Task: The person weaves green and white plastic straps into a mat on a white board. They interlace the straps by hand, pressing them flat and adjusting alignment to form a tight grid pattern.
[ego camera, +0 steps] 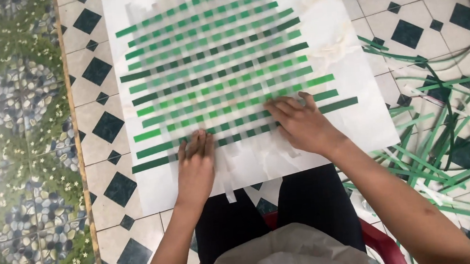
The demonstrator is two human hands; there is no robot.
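Head view, looking down. A white board (349, 113) lies on a floor of cream tiles with dark diamond insets (108, 127); at far left, a strip of green pebble-and-flower patterned flooring (15, 147). To the right of the board, a loose heap of cut green and white paper strips (444, 134) spreads over the tiles, well apart from both hands. At bottom centre, the person's dark-clad legs and the rim of a red chair (383, 243); a pale cloth (288, 258) covers the lap. No packages, labels or signs visible.

On the board: a woven mat (219, 67) of green horizontal strips interlaced w/ white vertical strips, filling most of the board's upper and middle area. White strip ends (229, 190) hang loose past the mat's near edge, btwn the two hands.

Left hand (196, 168): flat, palm down, fingers straight and close together, tips on the mat's lowest green rows. Right hand (300, 124): flat, fingers slightly spread, tips pressing the mat's lower right portion. Neither hand grips anything.
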